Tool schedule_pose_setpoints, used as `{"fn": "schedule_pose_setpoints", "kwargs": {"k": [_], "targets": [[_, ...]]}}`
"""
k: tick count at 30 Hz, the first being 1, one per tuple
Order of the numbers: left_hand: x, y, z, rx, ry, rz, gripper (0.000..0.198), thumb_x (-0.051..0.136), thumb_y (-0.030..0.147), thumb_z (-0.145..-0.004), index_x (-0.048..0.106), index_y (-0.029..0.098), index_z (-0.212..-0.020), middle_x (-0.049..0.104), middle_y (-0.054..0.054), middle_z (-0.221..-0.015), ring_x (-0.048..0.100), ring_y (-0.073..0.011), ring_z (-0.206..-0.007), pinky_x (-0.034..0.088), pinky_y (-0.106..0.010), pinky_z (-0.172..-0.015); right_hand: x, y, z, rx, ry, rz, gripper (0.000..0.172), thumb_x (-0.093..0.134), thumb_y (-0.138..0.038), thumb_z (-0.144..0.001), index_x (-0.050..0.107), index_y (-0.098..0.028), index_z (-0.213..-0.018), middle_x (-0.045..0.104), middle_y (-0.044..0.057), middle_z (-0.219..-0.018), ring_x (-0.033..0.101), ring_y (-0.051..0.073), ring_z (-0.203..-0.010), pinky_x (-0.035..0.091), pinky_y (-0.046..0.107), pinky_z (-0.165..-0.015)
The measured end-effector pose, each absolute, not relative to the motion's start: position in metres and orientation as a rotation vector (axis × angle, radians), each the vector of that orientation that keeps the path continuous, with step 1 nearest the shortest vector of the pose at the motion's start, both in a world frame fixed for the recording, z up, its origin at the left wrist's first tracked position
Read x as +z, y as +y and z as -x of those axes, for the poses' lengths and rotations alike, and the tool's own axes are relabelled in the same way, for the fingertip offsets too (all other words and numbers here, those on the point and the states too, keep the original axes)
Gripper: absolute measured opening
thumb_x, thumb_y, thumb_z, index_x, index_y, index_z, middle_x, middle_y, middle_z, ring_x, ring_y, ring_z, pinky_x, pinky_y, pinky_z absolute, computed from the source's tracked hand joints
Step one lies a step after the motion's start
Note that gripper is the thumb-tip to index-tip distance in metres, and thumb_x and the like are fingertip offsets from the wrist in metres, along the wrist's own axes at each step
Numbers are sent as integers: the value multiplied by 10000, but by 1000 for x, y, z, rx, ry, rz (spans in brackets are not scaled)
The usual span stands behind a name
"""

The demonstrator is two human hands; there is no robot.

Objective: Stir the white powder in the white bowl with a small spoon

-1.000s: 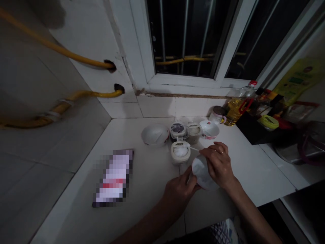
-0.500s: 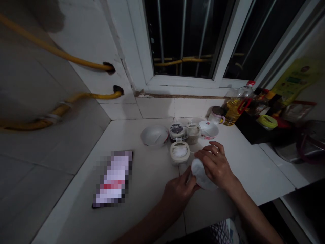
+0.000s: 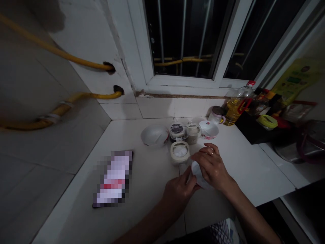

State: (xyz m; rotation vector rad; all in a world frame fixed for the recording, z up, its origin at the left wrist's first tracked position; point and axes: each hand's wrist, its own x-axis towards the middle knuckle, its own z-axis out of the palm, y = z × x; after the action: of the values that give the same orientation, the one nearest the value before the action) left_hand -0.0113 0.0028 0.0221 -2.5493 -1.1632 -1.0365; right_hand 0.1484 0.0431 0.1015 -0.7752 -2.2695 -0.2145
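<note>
A white bowl (image 3: 200,176) is tilted between my hands above the counter's front part. My left hand (image 3: 181,188) is closed on its near left side, thumb toward the opening. My right hand (image 3: 212,166), with a ring on one finger, curls over the bowl's top and right side. Its fingertips are bent together, and what they pinch, if anything, is hidden. The inside of the bowl is mostly covered. Just beyond the fingers stands a seasoning box (image 3: 180,152) with a cream-rimmed lid and white contents.
Behind are two more seasoning boxes (image 3: 193,132), a large bowl (image 3: 154,135), a small flowered bowl (image 3: 209,129) and a mug (image 3: 216,115). An oil bottle (image 3: 232,110) stands at the back right. A phone (image 3: 114,179), blurred out, lies left on the counter (image 3: 152,210).
My right hand has shifted slightly left and down over the bowl, covering more of it. A thin light stick seen at its fingertips earlier no longer shows. My left hand stays put.
</note>
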Motion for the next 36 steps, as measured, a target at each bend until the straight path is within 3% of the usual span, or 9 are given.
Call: {"fn": "schedule_pose_setpoints", "kwargs": {"k": [17, 23, 27, 32, 36], "targets": [[21, 3, 11, -1026, -1170, 2541, 253, 478, 365, -951, 630, 164, -927, 673, -146, -1100, 669, -135, -644, 515, -196, -537, 88, 39, -145, -121, -2165, 801, 351, 431, -16, -831, 588, -219, -1070, 704, 19, -824, 576, 193, -798, 409, 430, -914], [25, 3, 11, -1037, -1159, 2522, 362, 372, 370, -987, 631, 151, -861, 691, -151, -1048, 674, -138, -627, 521, -206, -520, 91, 39, -151, -232, -2133, 835, 331, 448, 2, -812, 581, -191, -1046, 704, 31, -822, 575, 193, -793, 410, 432, -909], [26, 3, 10, -1035, -1176, 2548, 395, 343, 376, -993, 620, 148, -829, 683, -154, -1071, 672, -144, -603, 527, -227, -501, 93, 35, -164, -103, -2064, 906, 278, 467, -26, -847, 581, -212, -1019, 689, 21, -823, 580, 182, -779, 413, 438, -915], [25, 4, 12, -1078, -1165, 2588, 366, 356, 389, -987, 612, 142, -901, 658, -165, -1132, 694, -175, -704, 550, -253, -535, 97, 16, -201, 122, -2040, 1166, 172, 469, -92, -897, 581, -213, -944, 642, 19, -766, 566, 178, -742, 435, 415, -871], [24, 5, 14, -1095, -1197, 2629, 304, 401, 365, -977, 591, 134, -1033, 646, -174, -1155, 692, -211, -874, 574, -273, -629, 92, 0, -222, 64, -2235, 1344, 171, 445, -129, -915, 594, -186, -976, 653, 50, -759, 563, 198, -720, 430, 404, -782]]}}
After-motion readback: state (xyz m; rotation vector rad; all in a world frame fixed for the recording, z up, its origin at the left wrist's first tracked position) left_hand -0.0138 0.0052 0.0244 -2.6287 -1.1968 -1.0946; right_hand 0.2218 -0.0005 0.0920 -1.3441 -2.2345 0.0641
